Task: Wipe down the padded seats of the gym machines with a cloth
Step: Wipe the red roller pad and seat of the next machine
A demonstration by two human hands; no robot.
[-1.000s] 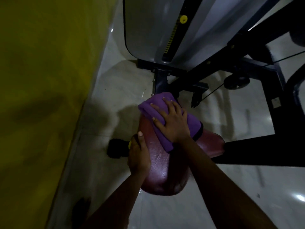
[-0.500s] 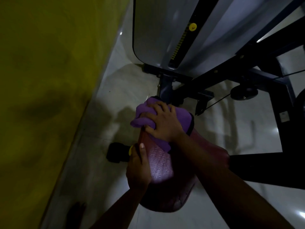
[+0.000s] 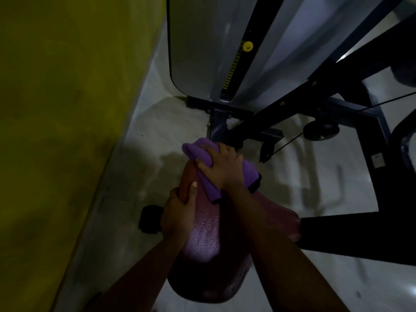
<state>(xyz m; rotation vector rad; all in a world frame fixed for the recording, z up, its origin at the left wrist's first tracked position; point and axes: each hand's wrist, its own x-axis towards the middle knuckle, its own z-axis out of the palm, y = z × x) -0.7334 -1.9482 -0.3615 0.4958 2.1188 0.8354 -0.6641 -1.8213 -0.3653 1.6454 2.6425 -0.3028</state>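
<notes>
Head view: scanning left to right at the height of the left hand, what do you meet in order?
In order: yellow wall → black knob → left hand, gripping the seat's edge → maroon padded seat → black frame bar. The right hand and purple cloth overlap the seat farther up; omitted.

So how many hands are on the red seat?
2. The left hand grips the red seat at its left edge. The right hand grips the purple cloth, pressed on the seat's far end.
</notes>
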